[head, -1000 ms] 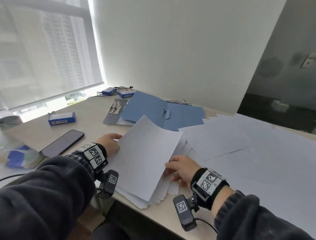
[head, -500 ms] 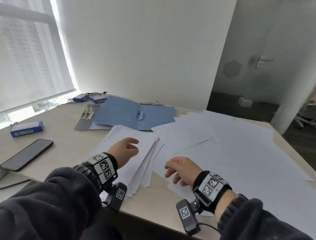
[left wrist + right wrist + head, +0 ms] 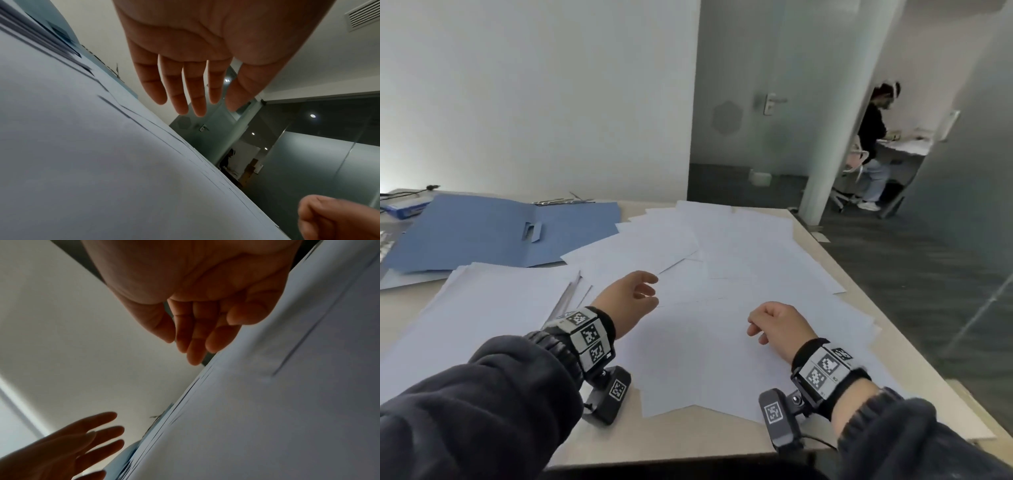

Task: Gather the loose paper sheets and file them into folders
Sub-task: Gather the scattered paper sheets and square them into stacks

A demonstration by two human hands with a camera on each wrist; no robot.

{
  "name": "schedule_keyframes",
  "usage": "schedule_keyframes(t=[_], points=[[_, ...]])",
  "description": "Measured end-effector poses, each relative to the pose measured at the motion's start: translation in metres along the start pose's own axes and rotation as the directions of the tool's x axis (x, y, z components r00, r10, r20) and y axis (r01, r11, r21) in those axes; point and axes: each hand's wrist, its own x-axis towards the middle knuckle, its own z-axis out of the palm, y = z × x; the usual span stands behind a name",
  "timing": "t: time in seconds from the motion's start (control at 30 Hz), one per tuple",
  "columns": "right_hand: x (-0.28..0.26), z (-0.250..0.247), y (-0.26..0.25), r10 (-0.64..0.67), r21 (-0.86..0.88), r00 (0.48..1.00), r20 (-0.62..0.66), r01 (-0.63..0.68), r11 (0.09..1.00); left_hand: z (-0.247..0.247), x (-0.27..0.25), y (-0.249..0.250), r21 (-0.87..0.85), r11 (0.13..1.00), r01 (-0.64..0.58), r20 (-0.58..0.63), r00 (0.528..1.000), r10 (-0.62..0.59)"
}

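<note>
Both hands have left the gathered stack (image 3: 493, 305); left hand (image 3: 628, 301) and right hand (image 3: 779, 325) are hovering relaxed, empty, over loose sheets (image 3: 739, 260) fanning across the table (image 3: 688, 438).

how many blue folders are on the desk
1: the blue folder lies open and flat at the desk's far left, behind the stacked sheets. A grey sheet or cover under its left edge may be another.

Head view high over desk (image 3: 688, 442), wrist views low, close, sharing loose sheets (image 3: 722, 359).
</note>
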Motion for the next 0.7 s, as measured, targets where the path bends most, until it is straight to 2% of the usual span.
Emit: schedule_keyframes(t=[0.13, 0.23, 0.37, 0.47, 0.53, 0.63, 0.7], points=[[0.019, -0.025, 0.018, 0.031, 0.035, 0.991, -0.130, -0.027, 0.999, 0.022, 0.030, 0.010, -0.016, 1.000, 0.017, 0.077, 0.997, -0.016], [0.034, -0.037, 0.024, 0.036, 0.031, 0.982, -0.183, -0.031, 0.999, 0.036, 0.056, 0.016, -0.164, 0.981, 0.101, 0.121, 0.989, -0.082], [0.062, -0.052, 0.022, 0.017, -0.028, 0.977, -0.213, -0.024, 0.999, 0.056, 0.088, 0.023, -0.428, 0.857, 0.288, 0.197, 0.955, -0.223], [0.087, -0.062, 0.015, 0.012, -0.184, 0.985, -0.172, -0.044, 0.982, 0.069, 0.113, 0.029, -0.532, 0.762, 0.368, 0.222, 0.930, -0.294], [0.104, -0.065, 0.011, 0.046, -0.350, 0.994, -0.104, -0.080, 0.933, 0.075, 0.129, 0.035, -0.556, 0.726, 0.404, 0.228, 0.914, -0.334], [0.122, -0.065, 0.005, 0.108, -0.627, 0.994, -0.018, -0.095, 0.773, 0.082, 0.156, 0.045, -0.560, 0.699, 0.444, 0.227, 0.894, -0.386], [0.130, -0.062, 0.001, 0.160, -0.721, 0.985, 0.060, -0.069, 0.690, 0.087, 0.173, 0.050, -0.554, 0.693, 0.462, 0.225, 0.884, -0.410]])
